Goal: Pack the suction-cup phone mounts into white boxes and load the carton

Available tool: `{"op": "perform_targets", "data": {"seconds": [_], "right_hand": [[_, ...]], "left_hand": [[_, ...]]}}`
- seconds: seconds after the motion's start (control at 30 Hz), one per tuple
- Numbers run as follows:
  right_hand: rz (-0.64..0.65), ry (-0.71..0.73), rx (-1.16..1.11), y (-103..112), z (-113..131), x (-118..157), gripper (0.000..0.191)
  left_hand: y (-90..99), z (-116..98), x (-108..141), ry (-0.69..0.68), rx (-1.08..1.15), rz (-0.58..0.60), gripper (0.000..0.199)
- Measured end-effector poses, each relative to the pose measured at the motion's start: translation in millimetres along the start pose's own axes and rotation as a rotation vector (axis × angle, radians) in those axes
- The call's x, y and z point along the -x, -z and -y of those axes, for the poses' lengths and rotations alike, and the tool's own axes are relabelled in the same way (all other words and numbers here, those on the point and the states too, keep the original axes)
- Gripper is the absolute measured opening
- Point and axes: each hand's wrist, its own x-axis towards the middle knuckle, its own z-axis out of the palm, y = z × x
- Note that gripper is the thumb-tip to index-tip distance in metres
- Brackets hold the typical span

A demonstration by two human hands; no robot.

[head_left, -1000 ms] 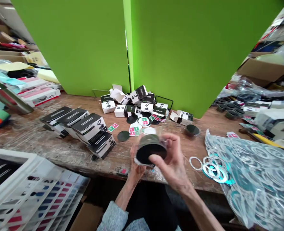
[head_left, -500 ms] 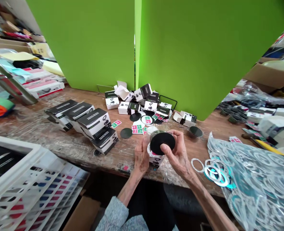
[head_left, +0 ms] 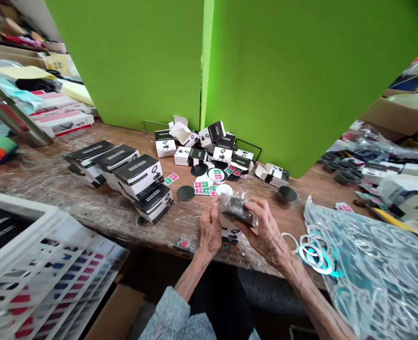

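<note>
Between both hands, above the table's front edge, is a dark round part in clear plastic wrap [head_left: 237,210], tilted so its side shows. My right hand [head_left: 263,231] grips its right side, fingers closed round it. My left hand [head_left: 211,226] is closed on the wrap's left edge. Just below the hands a small white and black box [head_left: 230,234] sits on the table, partly covered by them. Beyond the hands lie a white disc [head_left: 224,190], a dark disc [head_left: 185,193] and red and green stickers [head_left: 202,188].
Black and white boxes [head_left: 138,177] stand at the left, with more opened boxes [head_left: 212,141] before the green panels [head_left: 131,61]. White rings [head_left: 317,255] and a plastic bag of rings [head_left: 382,269] lie at the right. A white crate [head_left: 49,212] is at the lower left.
The black disc face has turned away from view, and the wrapped part now shows from its side. Both hands remain on it. The view has shifted slightly.
</note>
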Motion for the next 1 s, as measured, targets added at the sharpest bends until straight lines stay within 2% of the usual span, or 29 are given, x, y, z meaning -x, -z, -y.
{"op": "perform_targets", "data": {"seconds": [0.13, 0.23, 0.37, 0.63, 0.83, 0.97, 1.0], "right_hand": [[0.182, 0.020, 0.158, 2, 2, -4, 0.040], [0.339, 0.031, 0.214, 9, 6, -14, 0.028], [0.455, 0.060, 0.282, 11, 8, -23, 0.024], [0.517, 0.130, 0.386, 11, 9, -19, 0.021], [0.408, 0.123, 0.318, 15, 6, -9, 0.037], [0.536, 0.207, 0.356, 10, 1, 3, 0.036], [0.524, 0.224, 0.375, 7, 0, 7, 0.039]], "left_hand": [[0.4, 1, 1, 0.023, 0.054, 0.032, 0.052], [0.3, 0, 3, 0.028, 0.056, 0.008, 0.052], [1.6, 2, 7, 0.031, 0.052, -0.021, 0.050], [12.9, 4, 17, -0.028, -0.008, 0.038, 0.047], [17.9, 4, 18, -0.080, -0.036, 0.103, 0.043], [20.3, 4, 19, -0.141, -0.081, 0.121, 0.042], [20.9, 5, 19, -0.145, -0.088, 0.115, 0.042]]}}
